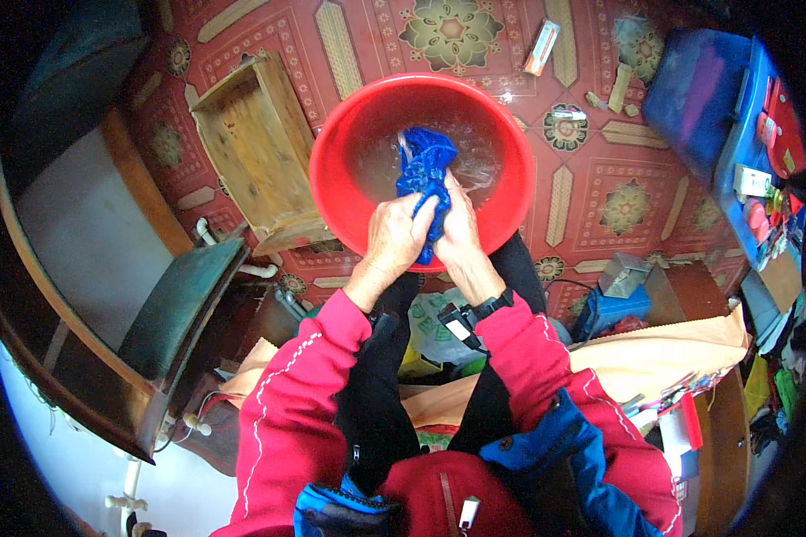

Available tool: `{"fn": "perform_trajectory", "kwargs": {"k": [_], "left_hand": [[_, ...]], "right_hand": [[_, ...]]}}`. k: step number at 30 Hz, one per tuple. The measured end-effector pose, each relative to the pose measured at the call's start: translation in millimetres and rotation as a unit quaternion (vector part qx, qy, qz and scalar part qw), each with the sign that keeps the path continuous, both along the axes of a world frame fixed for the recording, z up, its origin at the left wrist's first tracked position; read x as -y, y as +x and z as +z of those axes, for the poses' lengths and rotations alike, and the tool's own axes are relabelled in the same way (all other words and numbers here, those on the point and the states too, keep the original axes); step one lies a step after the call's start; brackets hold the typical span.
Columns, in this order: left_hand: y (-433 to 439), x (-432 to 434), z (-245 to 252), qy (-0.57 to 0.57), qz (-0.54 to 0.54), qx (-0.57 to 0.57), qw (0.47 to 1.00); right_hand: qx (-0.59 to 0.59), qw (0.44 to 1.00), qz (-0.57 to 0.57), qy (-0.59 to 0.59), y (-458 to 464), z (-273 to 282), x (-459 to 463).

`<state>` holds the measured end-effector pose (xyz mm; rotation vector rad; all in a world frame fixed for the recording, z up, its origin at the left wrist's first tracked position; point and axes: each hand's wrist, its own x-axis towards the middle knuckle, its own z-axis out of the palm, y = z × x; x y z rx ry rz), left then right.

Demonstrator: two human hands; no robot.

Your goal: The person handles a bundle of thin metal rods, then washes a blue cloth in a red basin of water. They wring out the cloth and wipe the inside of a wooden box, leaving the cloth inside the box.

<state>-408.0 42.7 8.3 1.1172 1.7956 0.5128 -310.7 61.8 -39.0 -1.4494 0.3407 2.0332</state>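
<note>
A bunched blue cloth (424, 161) is gripped between my two hands over the near part of a red plastic basin (504, 221). My left hand (396, 225) closes round its lower left side, with the thumb pressed on top. On the right side, my right hand (458, 218) wraps the same cloth. The cloth looks wet and crumpled, its loose upper end hanging towards the middle of the basin. Cloudy water (473, 158) lies inside, with light glinting on its surface. My fingertips are partly hidden by the cloth.
An open wooden drawer (258, 148) lies left of the basin on the red patterned floor (584, 208). A small box (543, 47) sits beyond it. At right stands a blue plastic bin (698, 101) beside a tray of small items. A dark-edged cabinet (181, 302) is at left.
</note>
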Motion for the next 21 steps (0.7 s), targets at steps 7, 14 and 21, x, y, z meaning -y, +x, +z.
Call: {"fn": "perform_trajectory", "kwargs": {"k": [7,14,21], "left_hand": [[-53.9,7.7,-19.6,-0.044,0.267,0.035,0.962],[-58.5,39.3,12.5,0.003,0.279,0.051,0.959],[-63.7,33.1,40.5,0.058,0.293,0.072,0.952]], "right_hand": [[0.028,0.978,0.111,0.172,17.2,21.1,17.2],[0.255,0.957,0.067,0.124,51.6,17.2,32.2],[0.276,0.934,-0.044,0.222,51.3,27.8,41.8]]}}
